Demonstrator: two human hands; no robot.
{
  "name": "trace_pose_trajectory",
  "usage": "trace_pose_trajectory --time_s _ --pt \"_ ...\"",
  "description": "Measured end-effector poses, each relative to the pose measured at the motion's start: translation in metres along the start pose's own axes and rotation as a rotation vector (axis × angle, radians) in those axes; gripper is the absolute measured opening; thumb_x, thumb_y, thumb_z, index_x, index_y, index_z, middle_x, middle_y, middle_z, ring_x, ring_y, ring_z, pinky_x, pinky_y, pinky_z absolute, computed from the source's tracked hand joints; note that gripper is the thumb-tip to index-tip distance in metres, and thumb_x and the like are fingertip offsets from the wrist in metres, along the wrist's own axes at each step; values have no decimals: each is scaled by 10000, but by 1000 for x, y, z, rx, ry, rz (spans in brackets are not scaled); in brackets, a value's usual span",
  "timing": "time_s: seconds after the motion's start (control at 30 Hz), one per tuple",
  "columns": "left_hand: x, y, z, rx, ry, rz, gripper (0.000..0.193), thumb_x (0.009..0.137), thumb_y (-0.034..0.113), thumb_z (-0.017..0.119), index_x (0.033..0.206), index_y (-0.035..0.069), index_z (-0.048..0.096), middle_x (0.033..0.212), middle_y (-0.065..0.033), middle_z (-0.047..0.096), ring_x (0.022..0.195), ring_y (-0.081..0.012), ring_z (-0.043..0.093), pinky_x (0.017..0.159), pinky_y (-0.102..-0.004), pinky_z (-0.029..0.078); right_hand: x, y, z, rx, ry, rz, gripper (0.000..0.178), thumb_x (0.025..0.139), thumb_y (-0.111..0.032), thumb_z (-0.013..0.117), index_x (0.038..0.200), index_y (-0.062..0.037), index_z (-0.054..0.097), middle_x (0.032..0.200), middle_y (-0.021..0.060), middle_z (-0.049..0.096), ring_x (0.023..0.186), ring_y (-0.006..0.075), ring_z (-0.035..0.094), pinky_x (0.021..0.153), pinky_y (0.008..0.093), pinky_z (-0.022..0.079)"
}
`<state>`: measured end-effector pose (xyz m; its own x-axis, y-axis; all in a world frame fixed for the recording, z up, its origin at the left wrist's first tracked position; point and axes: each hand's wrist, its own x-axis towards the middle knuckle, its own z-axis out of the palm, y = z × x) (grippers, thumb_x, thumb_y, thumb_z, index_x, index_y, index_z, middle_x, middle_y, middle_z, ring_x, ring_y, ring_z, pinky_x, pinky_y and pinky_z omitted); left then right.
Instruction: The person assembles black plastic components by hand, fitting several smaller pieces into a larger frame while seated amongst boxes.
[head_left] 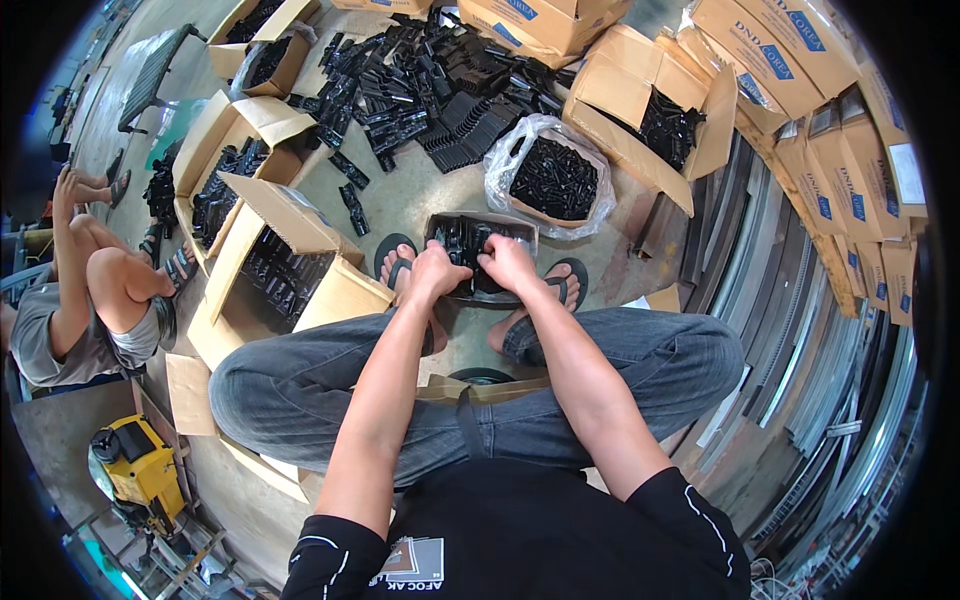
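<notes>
Between my feet stands a small open carton (534,234) lined with clear plastic and holding glossy black parts (459,236). My left hand (436,272) reaches over its near left side, fingers bent and closed, with the thumb toward the middle. At the right, my right hand (508,262) dips in with fingertips pinched together among the black parts. Whatever either hand grips is too dark and covered to make out. Just beyond the carton, a plastic bag (494,178) surrounds a box of small black pieces (553,178).
A heap of black parts (400,90) covers the floor ahead. Open cartons (205,325) stand left, another carton (620,75) right. Long metal profiles (770,300) and stacked boxes (840,170) line the right. A seated person (90,290) and a yellow machine (140,460) are at left.
</notes>
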<state>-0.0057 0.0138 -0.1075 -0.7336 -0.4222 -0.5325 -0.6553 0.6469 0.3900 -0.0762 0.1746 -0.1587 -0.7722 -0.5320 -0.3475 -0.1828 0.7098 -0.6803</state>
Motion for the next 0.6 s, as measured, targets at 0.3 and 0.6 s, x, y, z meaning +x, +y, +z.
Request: trace_pose_trajectory --time_s 0.3,0.6 --pt "3 0 -22 71 -54 -2 510 701 284 780 1053 -59 644 1056 -258 701 1025 -375 676 908 -422 523 19 -11 -44 591 314 21 156 888 -157 692 910 -3 679 703 91 690 565 176 662 546 334 520" --pt "-10 12 0 72 -68 11 647 775 306 688 1220 -116 482 1128 -312 663 1099 -428 641 967 -467 502 29 2 -65 813 531 92 106 946 -130 659 941 -24 663 735 23 644 541 73 559 460 227 444"
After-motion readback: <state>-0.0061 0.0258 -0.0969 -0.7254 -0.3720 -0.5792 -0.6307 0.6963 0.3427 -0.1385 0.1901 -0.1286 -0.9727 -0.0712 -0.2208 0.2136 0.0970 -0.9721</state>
